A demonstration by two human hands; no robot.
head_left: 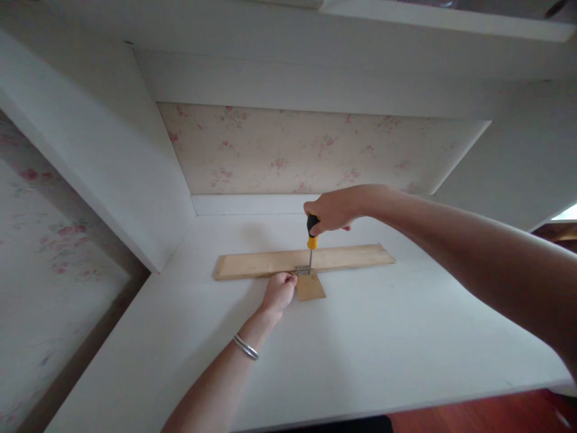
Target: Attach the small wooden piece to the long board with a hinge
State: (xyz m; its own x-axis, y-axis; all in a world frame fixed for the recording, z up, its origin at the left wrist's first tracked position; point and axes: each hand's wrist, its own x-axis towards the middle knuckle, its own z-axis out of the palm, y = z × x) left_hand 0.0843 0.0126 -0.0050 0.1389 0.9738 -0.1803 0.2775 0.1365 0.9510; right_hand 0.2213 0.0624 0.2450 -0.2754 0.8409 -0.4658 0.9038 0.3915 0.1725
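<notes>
**Driving a screw into the hinge between two wooden pieces**

The right hand (332,210) is wrapping its grip tightly around the black-and-yellow handle of a screwdriver (312,236), holding the tool upright so that its thin metal shaft is coming down onto a small silver metal hinge plate (303,270). That plate is sitting at the near edge of a long, pale wooden strip (270,263), which is lying flat across the white counter (360,337) close to the back wall. A short, square-ended piece of the same pale wood (311,288) is butting against the strip just in front of the plate. The left hand (279,291), with two thin silver bangles (246,347) on its wrist, is closing into a loose fist and pressing down beside the plate, touching the short piece and the strip's edge; whether it is pinching anything small cannot be told.

Judging from this, the fastening step is underway. The next move is calling for steady downward pressure along the shaft while turning, with the left hand keeping both wooden pieces from sliding on the smooth counter, so the tip is not slipping out of the screw head
</notes>
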